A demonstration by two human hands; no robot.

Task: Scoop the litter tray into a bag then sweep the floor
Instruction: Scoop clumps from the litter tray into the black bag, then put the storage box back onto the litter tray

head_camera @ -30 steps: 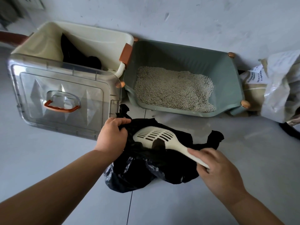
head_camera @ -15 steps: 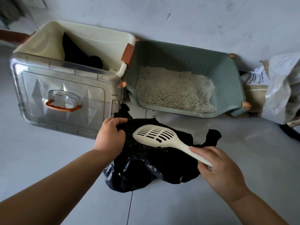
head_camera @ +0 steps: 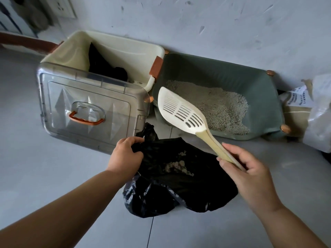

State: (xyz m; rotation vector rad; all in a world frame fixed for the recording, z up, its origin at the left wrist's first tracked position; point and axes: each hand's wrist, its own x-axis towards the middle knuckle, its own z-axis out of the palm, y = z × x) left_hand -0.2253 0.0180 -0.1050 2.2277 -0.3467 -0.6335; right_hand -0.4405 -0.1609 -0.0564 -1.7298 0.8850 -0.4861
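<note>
Head view: our left grip (head_camera: 125, 154) pinches the black bag (head_camera: 179, 190) open on the floor, with clumps inside, and our right grip (head_camera: 250, 174) clasps the scoop (head_camera: 180, 111) by its handle, raised and seemingly empty. We judge we are mid-scooping. Next we must dip it into the litter tray (head_camera: 259, 86) just beyond, with the bag mouth held wide.

Your left hand (head_camera: 125, 157), right hand (head_camera: 250, 173): both bare. Your forearms (head_camera: 71, 203) bare too, uncovered as far up as view shows.
</note>
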